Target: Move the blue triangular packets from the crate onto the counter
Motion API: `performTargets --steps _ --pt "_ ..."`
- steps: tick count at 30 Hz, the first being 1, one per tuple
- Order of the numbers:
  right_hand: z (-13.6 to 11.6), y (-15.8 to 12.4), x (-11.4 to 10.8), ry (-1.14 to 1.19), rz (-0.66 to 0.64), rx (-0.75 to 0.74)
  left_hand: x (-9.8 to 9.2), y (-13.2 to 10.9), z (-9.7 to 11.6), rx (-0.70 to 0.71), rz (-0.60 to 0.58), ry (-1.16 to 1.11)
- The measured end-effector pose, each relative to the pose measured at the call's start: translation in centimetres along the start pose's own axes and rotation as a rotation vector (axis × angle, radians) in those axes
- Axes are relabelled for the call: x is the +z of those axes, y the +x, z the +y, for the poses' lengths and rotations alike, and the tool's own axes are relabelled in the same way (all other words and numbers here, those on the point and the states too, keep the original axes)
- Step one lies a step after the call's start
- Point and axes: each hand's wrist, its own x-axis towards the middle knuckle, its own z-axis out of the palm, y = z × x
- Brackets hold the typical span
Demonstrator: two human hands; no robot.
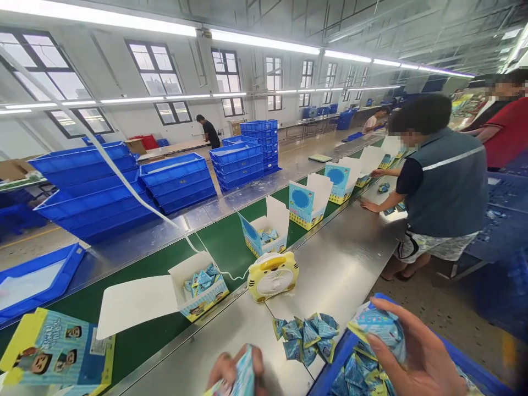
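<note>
We see the left hand [223,373], blurred, gripping a blue packet [244,373] over the metal table [338,247]; right hand [429,346] pinches a second packet [381,330] above a blue bin [340,347]. Packet pile [307,336] lies between and just beyond the hands. Ahead of the left: yellow fan [273,279], then green belt [140,346] with open boxes [206,305], two visibly holding packets. Past those we get stacked blue crates [237,159], windowed white wall [109,60], strip lights [264,41]; vested co-worker [449,187] beyond the right hand
</note>
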Motion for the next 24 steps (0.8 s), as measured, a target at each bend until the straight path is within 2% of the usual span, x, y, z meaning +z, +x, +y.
performTargets --steps 2,4,8,11,14,17,21,24 --pt "0.7 0.5 1.7 -0.011 -0.049 0.027 -0.4 0.1 1.0 0.105 -0.047 0.033" --pt "2.9 0.9 3.6 -0.046 -0.134 0.049 -0.9 1.9 -0.2 0.148 0.009 0.135" --pt "9.4 1.8 9.0 -0.132 -0.436 0.173 -3.3 8.0 -7.1 0.054 0.084 0.314" --pt "13.7 1.3 12.8 -0.282 -0.703 0.254 -5.5 12.2 -12.8 -0.156 0.212 0.395" --pt "16.1 -0.1 14.2 -0.431 -0.860 0.235 -6.8 14.6 -17.2 -0.326 0.287 0.439" --pt "17.4 -1.2 12.3 -0.392 -0.812 0.259 -7.3 15.0 -20.4 -0.430 0.255 0.491" --pt "18.5 -2.9 6.0 -0.269 -0.606 0.387 -8.2 13.8 -23.1 -0.494 0.220 0.513" --pt "18.6 -6.2 2.3 -0.279 -0.663 0.483 -9.1 13.0 -23.8 -0.488 0.240 0.459"
